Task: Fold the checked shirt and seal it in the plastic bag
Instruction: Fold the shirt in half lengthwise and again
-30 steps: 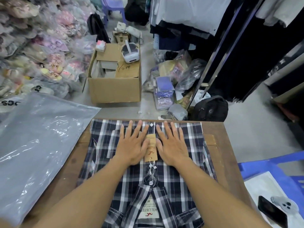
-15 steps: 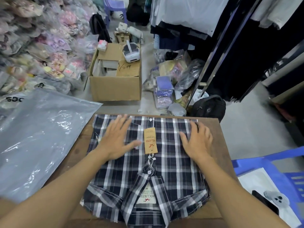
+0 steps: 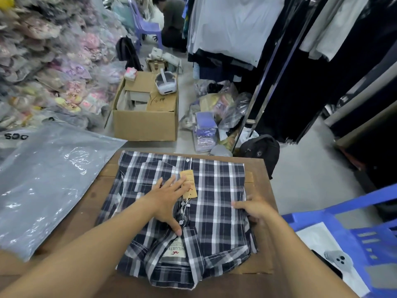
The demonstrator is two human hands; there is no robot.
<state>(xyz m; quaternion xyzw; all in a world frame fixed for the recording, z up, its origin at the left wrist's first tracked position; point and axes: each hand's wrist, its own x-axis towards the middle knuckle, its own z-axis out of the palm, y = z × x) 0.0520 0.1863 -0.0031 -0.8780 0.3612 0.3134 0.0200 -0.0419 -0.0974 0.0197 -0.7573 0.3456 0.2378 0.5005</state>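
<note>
Not much elbow room on this table

The folded shirt (image 3: 182, 211) covers most of the wooden table (image 3: 261, 168), leaving only thin bare strips along the right and far edges. On the left the plastic bag (image 3: 53, 179) lies flat over that side and hangs past the edge, touching or just beside the shirt. Bare wood shows between bag and shirt, nearer the front. On the right a blue plastic chair (image 3: 335, 214) sits just beside the table. Beyond the far edge there's a cardboard box (image 3: 146, 125) and a black backpack (image 3: 261, 151) on the floor.
</note>
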